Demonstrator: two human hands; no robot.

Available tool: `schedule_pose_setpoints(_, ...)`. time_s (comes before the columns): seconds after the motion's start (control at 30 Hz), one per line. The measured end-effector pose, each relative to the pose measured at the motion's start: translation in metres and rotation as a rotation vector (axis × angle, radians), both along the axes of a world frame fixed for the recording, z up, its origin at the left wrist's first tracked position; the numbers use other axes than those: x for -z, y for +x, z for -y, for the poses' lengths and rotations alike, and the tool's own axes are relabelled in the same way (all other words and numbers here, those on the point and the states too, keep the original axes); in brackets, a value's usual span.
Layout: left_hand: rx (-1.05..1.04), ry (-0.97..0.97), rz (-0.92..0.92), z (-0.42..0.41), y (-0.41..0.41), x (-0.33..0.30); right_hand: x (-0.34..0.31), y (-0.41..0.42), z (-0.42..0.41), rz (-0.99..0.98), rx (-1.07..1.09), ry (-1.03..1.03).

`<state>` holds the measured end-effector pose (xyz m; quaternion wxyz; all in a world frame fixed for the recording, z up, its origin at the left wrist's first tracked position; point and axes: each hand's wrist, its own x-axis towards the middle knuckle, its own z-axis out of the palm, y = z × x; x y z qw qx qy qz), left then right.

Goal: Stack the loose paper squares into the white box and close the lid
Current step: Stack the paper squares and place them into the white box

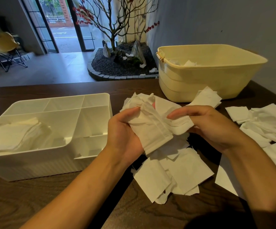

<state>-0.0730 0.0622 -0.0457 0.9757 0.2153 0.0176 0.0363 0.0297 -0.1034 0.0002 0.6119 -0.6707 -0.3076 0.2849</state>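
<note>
Some paper squares already in white box (91, 156), in its big left compartment; many loose squares (175, 172) on table (35, 200) beneath hands, more at right beside cream tub (200, 80); lid not seen. Task looks under half done. Left hand (124, 136) grasps bundle of squares (152, 129) from below; right hand (211, 126) pinches bundle's right edge, bundle held between both grips, just right of box

A pale yellow plastic tub (205, 80) stood at the far right of the dark wooden table (35, 200). Beyond the table, a bare-branched tree (113, 28) with a few red leaves rose from a dark gravel bed (107, 65) edged in grey bricks. A folding chair (2, 47) sat by the glass doors (59, 22).
</note>
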Motion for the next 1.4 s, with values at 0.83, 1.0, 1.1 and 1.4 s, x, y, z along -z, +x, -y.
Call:
schedule_pose_setpoints(0.83, -0.123, 0.15, -0.126, 0.01, 0.002, -0.009, 0.009, -0.003, -0.008, 0.037, 0.318, -0.059)
schedule_pose_setpoints(1.0, -0.198, 0.41, -0.271, 0.014, 0.002, -0.01, 0.01, -0.008, -0.012, 0.073, 0.339, -0.095)
schedule_pose_setpoints(1.1, -0.194, 0.559, -0.284, 0.018, 0.0, -0.013, 0.013, -0.009, -0.012, 0.115, 0.364, -0.091)
schedule_pose_setpoints(1.4, -0.271, 0.599, -0.304, 0.013, 0.001, -0.01, 0.01, 0.001, -0.008, -0.072, 0.311, -0.126)
